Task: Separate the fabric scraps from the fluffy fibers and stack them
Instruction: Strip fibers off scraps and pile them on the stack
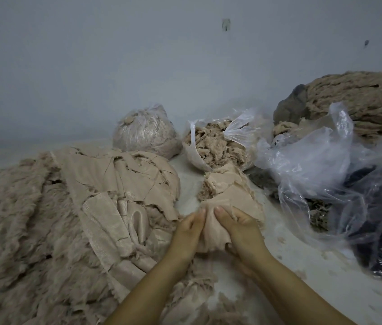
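Surroundings: tied clear bag of fibers at the far middle of the white surface, near the wall. Beside it, to the right, an open bag of fluffy fibers. Crumpled clear plastic sheeting over dark material along the right edge; a large beige fiber bundle behind it.

Stack of fabric scraps, left of centre, lying on a broad spread of fluffy fibers that covers the left side.

Fabric scrap, beige, near middle, pinched between both hands. Left hand: fingers curled round the scrap's left edge. Right hand: thumb and fingers clamped on its right edge, both forearms reaching in from the near edge.
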The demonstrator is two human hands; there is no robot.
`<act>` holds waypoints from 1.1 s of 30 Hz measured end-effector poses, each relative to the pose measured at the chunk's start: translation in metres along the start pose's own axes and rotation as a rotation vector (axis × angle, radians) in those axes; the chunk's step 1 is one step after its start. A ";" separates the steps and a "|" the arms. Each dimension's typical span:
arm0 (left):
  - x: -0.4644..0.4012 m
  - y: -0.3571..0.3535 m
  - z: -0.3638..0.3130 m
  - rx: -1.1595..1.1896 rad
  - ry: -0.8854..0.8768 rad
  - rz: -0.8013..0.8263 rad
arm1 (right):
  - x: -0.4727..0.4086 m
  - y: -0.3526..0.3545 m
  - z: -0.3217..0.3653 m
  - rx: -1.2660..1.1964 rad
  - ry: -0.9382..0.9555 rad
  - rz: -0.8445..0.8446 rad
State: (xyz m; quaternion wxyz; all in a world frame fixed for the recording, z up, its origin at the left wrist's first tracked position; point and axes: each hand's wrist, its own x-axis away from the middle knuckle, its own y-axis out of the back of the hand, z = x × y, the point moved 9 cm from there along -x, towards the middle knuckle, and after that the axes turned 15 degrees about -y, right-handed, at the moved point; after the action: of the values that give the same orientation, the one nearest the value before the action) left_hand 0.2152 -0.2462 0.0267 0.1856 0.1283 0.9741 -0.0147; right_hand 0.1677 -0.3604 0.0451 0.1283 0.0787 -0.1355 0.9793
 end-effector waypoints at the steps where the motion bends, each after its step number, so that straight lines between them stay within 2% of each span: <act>1: -0.001 0.004 -0.001 -0.004 0.011 -0.049 | -0.004 0.004 0.001 -0.019 -0.014 -0.018; 4: -0.014 0.016 -0.008 -0.064 -0.023 -0.170 | -0.018 0.020 0.011 0.005 0.002 -0.107; 6: -0.031 0.017 -0.021 -0.178 -0.072 -0.154 | -0.030 0.030 0.024 -0.009 0.027 -0.145; 8: -0.052 0.015 -0.029 -0.181 -0.059 -0.165 | -0.045 0.041 0.041 0.001 0.075 -0.190; 10: -0.064 0.013 -0.029 -0.117 0.008 -0.169 | -0.060 0.051 0.057 0.135 0.105 -0.253; 11: -0.065 0.014 -0.026 -0.123 0.043 -0.144 | -0.067 0.056 0.062 0.321 0.101 -0.302; 13: -0.058 0.016 -0.017 -0.232 0.090 0.040 | -0.075 0.068 0.057 0.836 0.045 -0.451; 14: -0.048 0.015 -0.010 -0.293 0.106 0.197 | -0.071 0.072 0.053 0.997 0.051 -0.519; 15: -0.036 0.015 -0.005 -0.363 0.118 0.379 | -0.064 0.070 0.051 1.042 0.118 -0.548; 16: -0.022 0.016 0.001 -0.452 0.116 0.554 | -0.053 0.061 0.049 1.003 0.226 -0.523; 17: -0.009 0.018 0.004 -0.544 0.108 0.697 | -0.044 0.049 0.044 0.937 0.310 -0.425; 19: 0.009 0.023 0.006 -0.678 0.075 0.840 | -0.032 0.009 0.017 0.916 0.326 -0.052; 21: 0.017 0.021 0.003 -0.763 -0.018 0.890 | -0.016 -0.031 -0.024 1.069 0.252 0.328; 22: 0.019 0.019 0.000 -0.778 -0.064 0.895 | -0.010 -0.042 -0.039 1.167 0.248 0.433; 24: 0.019 0.018 -0.006 -0.710 -0.096 0.860 | -0.008 -0.049 -0.045 1.196 0.295 0.448; 26: 0.016 0.023 -0.010 -0.569 -0.076 0.744 | -0.008 -0.045 -0.033 1.004 0.302 0.376; 30: 0.013 0.027 -0.014 -0.046 0.020 0.408 | -0.013 -0.027 -0.021 0.532 0.187 0.348; 32: 0.013 0.030 -0.009 0.096 0.088 0.252 | -0.014 -0.021 -0.018 0.385 0.165 0.304; 33: 0.013 0.028 -0.007 0.132 0.108 0.225 | -0.016 -0.015 -0.017 0.335 0.168 0.244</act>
State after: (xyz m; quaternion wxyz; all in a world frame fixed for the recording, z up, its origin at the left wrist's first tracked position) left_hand 0.2080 -0.2153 0.0285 0.1245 0.2491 0.9591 -0.0507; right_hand 0.1849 -0.3456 0.0299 0.0046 0.0002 0.0316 0.9995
